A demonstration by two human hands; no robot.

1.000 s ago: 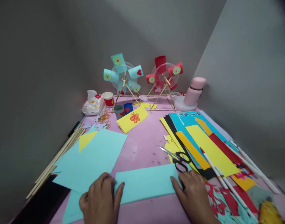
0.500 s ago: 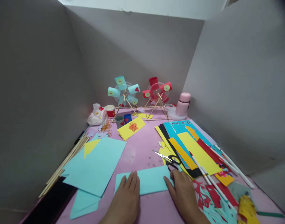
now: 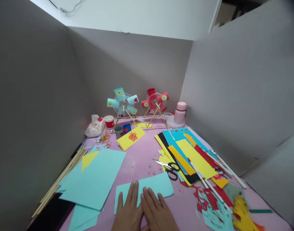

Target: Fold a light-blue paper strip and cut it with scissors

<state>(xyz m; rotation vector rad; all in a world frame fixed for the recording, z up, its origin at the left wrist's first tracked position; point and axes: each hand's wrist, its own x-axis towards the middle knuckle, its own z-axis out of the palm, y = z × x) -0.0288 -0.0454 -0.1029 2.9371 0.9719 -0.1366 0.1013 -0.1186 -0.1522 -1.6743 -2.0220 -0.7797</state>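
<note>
A folded light-blue sheet of paper point(image 3: 161, 184) lies flat at the front of the pink table. My left hand point(image 3: 129, 207) rests on its near edge, fingers stretched out and slightly apart. Right beside it, my right hand point(image 3: 156, 208) lies flat on the same paper, fingers extended, its side touching the left hand. Neither hand grasps anything; both press down from above. Just beyond the paper's right end are scissors with black handles point(image 3: 169, 166), blades partly spread. To the left lie larger light-blue sheets point(image 3: 93, 179) with a yellow scrap point(image 3: 89, 160) on top.
Coloured paper sheets point(image 3: 195, 157) and white pens point(image 3: 218, 192) lie right, beside blue and red cuttings point(image 3: 214, 208). Wooden sticks point(image 3: 60, 179) run along the left. Two paper-and-stick wheels point(image 3: 124, 102), a yellow card point(image 3: 131, 138), paper cups point(image 3: 109, 122) and a pink bottle point(image 3: 180, 112) stand behind.
My right hand has moved left from the folded paper's right end to its middle, against my left hand. The camera view has tilted up and shifted right.
</note>
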